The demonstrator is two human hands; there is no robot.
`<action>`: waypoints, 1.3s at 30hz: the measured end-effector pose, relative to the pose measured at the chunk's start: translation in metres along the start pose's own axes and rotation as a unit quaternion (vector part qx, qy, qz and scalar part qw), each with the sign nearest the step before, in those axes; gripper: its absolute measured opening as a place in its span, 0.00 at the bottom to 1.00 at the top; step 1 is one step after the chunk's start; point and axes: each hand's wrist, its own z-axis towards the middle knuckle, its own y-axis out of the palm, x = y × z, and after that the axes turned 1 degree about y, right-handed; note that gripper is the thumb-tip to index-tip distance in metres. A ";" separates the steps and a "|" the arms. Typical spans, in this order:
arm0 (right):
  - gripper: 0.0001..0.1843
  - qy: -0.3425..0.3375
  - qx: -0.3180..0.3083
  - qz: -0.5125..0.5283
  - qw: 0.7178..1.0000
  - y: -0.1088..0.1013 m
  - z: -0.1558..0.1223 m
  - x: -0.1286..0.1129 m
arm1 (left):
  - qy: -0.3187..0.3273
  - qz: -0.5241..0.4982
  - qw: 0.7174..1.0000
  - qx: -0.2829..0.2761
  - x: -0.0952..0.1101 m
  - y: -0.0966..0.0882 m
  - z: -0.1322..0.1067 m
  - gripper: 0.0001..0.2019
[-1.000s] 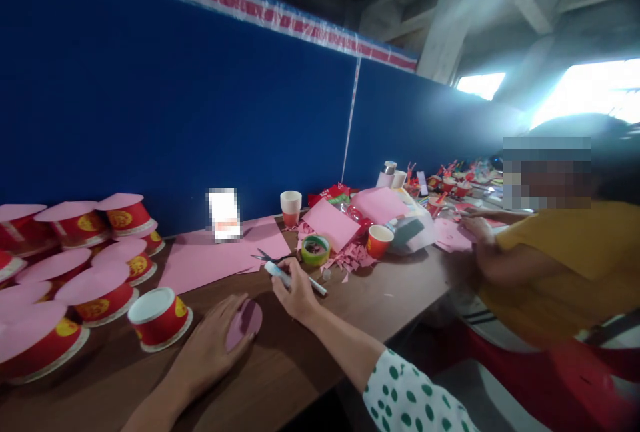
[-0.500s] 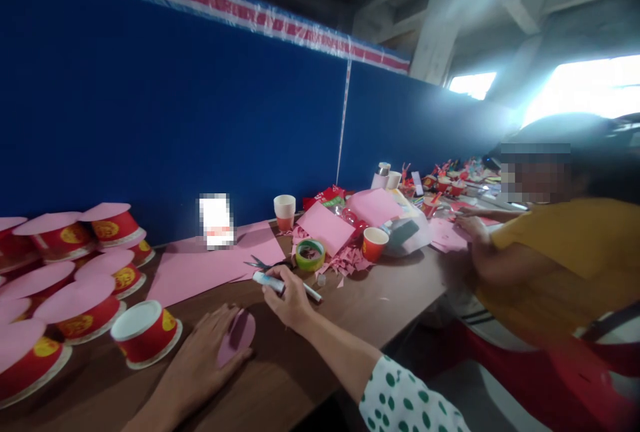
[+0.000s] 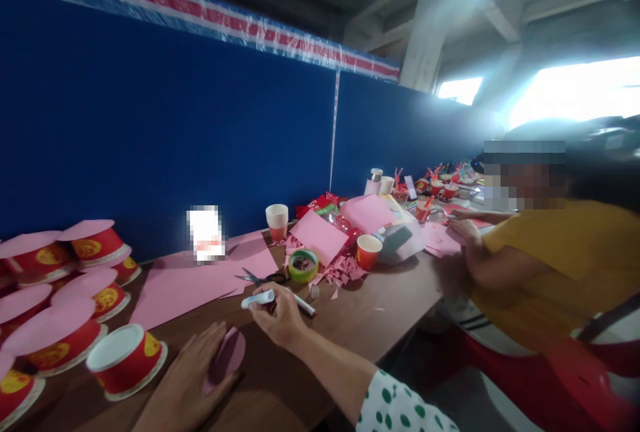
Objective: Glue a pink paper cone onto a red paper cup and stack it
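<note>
My left hand point(image 3: 187, 372) lies on the brown table with its fingers stretched out. Between its thumb and fingers rests a pink paper disc point(image 3: 227, 355), partly covered by the hand. In my right hand point(image 3: 280, 319) is a whitish glue stick point(image 3: 259, 299), held tilted above the tabletop. An upturned red paper bowl point(image 3: 127, 360) with a white base stands left of my left hand. Just behind my right hand lie a white pen-like stick point(image 3: 305, 303) and scissors point(image 3: 257, 277) with dark handles.
Several red bowls topped with pink discs point(image 3: 90, 285) crowd the left. Pink sheets point(image 3: 200, 279), a green tape roll point(image 3: 303, 265), paper scraps point(image 3: 343, 272) and paper cups point(image 3: 369, 252) lie farther back. A blue partition point(image 3: 200, 132) borders the table. A person in yellow point(image 3: 560, 272) sits at right.
The view has shifted slightly, so the table things sit farther left. My right hand has turned the glue stick a little. My left hand stays at the pink disc.
</note>
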 end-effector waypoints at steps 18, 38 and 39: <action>0.05 -0.013 -0.008 0.012 1.000 -0.001 -0.001 -0.006 | -0.001 -0.030 1.000 -0.005 0.000 -0.004 0.003 0.30; 0.05 -0.016 -0.012 0.005 1.000 0.001 -0.002 -0.003 | -0.009 -0.021 0.999 -0.049 0.002 -0.003 0.004 0.31; 0.05 -0.015 -0.012 0.005 1.000 0.001 -0.002 -0.003 | -0.009 -0.024 0.998 -0.050 0.002 -0.004 0.004 0.32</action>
